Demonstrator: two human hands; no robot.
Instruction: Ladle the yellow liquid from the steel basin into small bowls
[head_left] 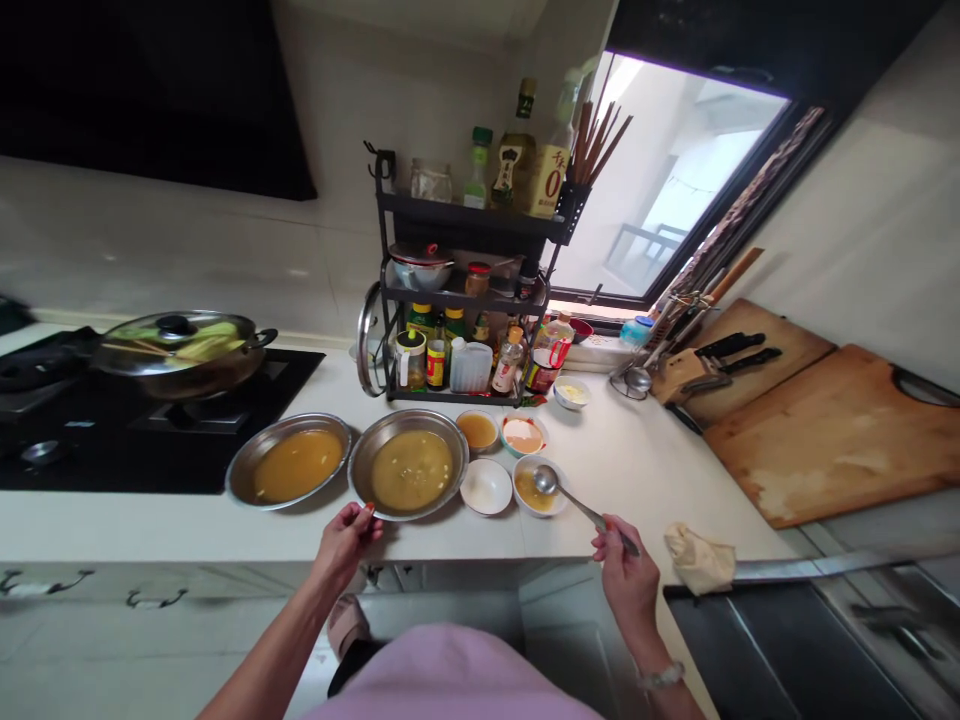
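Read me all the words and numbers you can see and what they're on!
"0": big, on the pale bottle on the rack's top shelf.
"千": above the 0, same bottle; the character beside it is blurred.
Too small or blurred: that bottle's small print, and labels on the dark-capped bottle, green-capped bottle and bottom-shelf bottles.

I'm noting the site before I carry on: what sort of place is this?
Probably a home kitchen: there's a black hob, a knife block and a rack of seasoning bottles.

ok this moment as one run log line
left hand: at rim of right metal bowl | right hand: holding spoon | spoon: head at small bowl of yellow liquid
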